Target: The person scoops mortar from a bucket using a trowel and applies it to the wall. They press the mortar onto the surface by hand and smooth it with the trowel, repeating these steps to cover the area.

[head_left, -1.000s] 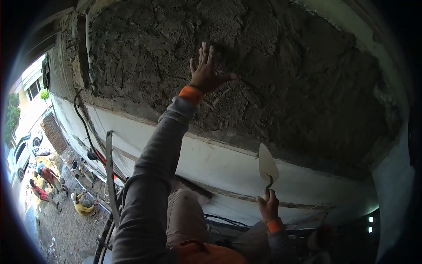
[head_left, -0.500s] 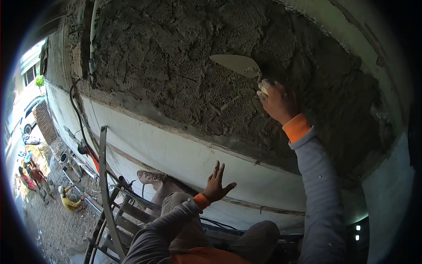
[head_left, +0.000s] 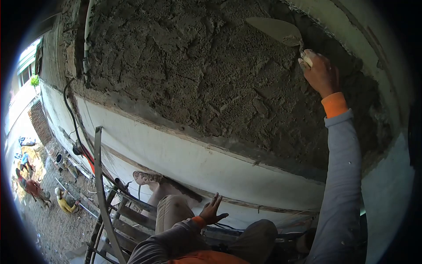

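Observation:
My right hand (head_left: 321,74) is wrapped round the handle of a pointed trowel (head_left: 277,31), at the upper right of the head view. The trowel's blade lies against or close over rough wet mortar (head_left: 184,70) on the wall, its tip pointing left. A dab of mortar sticks to the blade near the handle. Below, my left hand (head_left: 211,210) hangs in the air by my knees, fingers spread and holding nothing. It is nearest the lower white wall band (head_left: 189,154).
A metal ladder-like frame (head_left: 100,176) stands at my left. A plank edge smeared with mortar (head_left: 147,177) lies beyond my knee. A pipe (head_left: 86,48) and black cable (head_left: 72,114) run along the wall. Far below, several people stand or crouch, one in a yellow shirt (head_left: 66,204).
My right hand and the trowel have moved right and up across the mortar. My left hand has dropped lower, still spread.

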Demonstrator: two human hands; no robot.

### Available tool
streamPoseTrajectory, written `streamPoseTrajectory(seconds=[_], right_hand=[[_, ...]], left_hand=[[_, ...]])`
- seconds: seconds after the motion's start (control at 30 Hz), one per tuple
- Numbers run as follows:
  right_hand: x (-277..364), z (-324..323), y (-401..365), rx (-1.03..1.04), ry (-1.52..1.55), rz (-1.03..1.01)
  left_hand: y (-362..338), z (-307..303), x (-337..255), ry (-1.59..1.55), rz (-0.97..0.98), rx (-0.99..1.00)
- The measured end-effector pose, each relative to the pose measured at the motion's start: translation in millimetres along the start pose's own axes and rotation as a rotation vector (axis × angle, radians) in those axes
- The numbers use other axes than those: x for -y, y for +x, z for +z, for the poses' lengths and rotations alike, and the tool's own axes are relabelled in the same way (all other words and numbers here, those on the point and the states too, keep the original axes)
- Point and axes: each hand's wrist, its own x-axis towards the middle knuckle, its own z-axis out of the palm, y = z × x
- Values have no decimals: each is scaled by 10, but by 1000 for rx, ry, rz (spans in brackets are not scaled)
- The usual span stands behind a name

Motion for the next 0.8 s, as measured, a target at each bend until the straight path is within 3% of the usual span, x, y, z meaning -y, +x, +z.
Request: streamPoseTrajectory(seconds=[0.53,0.8], right_hand=[[-442,-46,88,-197,-309,53],[-726,-218,88,-270,-149,89]], left_hand=[[-63,24,58,-11,11,42],[-41,-17,59,-25,13,57]])
